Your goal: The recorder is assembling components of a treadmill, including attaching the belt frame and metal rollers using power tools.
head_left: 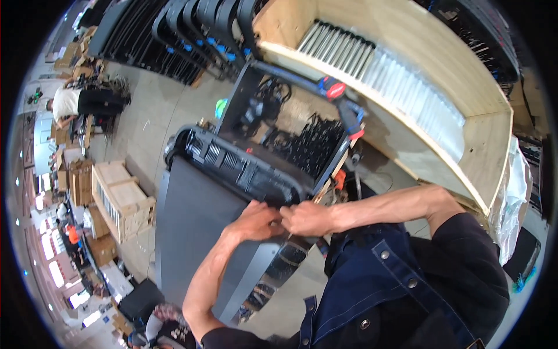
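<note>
Before me lies a treadmill deck with a wide dark belt [203, 227]. At its far end is an uncovered bay [226, 163] with a coil-like part and other mechanical parts. My left hand [256, 221] and my right hand [305, 218] are close together over the near right corner of that bay. Both have curled, closed fingers. Whatever they pinch there is hidden by the fingers. Past the bay stands a dark bin [238, 104] holding many small black parts and cables. A red, blue and black cordless power tool [343, 104] rests on the bin's right rim.
A long wooden crate [482, 139] of metal tubes, many in clear wrap, stands at the far right. Black curved frames [203, 35] are stacked at the back. On the left are a slatted wooden crate [122, 200] and a person in a white top [67, 102]; another person [168, 326] is at bottom left.
</note>
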Available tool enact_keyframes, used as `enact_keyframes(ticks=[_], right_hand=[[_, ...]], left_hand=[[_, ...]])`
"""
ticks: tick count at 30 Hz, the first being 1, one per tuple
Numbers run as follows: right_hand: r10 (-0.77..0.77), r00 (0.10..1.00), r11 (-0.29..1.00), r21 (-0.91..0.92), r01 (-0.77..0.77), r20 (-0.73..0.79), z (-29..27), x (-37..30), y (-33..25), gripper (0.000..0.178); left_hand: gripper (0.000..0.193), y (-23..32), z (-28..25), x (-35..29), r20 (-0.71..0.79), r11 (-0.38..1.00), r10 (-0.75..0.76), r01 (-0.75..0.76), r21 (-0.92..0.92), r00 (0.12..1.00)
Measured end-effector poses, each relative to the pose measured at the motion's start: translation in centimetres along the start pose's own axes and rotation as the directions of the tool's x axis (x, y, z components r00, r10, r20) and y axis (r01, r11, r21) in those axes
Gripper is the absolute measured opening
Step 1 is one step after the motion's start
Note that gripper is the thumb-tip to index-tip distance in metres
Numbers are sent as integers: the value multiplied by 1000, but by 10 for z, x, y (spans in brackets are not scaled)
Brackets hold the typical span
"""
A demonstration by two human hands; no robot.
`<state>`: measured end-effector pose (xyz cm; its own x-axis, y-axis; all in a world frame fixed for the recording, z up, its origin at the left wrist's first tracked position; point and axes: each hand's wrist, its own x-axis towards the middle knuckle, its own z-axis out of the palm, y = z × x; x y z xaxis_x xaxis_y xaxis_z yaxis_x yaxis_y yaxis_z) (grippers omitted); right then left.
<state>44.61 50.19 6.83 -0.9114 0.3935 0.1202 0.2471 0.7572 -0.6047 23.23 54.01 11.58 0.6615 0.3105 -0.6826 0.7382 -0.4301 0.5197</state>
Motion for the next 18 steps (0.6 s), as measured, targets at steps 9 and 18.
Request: enact_keyframes(ticks=[9, 18], right_hand=[[650, 267, 616, 287, -733, -712, -63, -71, 150, 44], [750, 273, 640, 555, -531, -603, -63, -103, 211, 50]], left_hand=[[19, -6, 21, -7, 9, 999, -12, 12, -44, 1000], [21, -16, 14, 3, -18, 999, 5, -6, -54, 1000]])
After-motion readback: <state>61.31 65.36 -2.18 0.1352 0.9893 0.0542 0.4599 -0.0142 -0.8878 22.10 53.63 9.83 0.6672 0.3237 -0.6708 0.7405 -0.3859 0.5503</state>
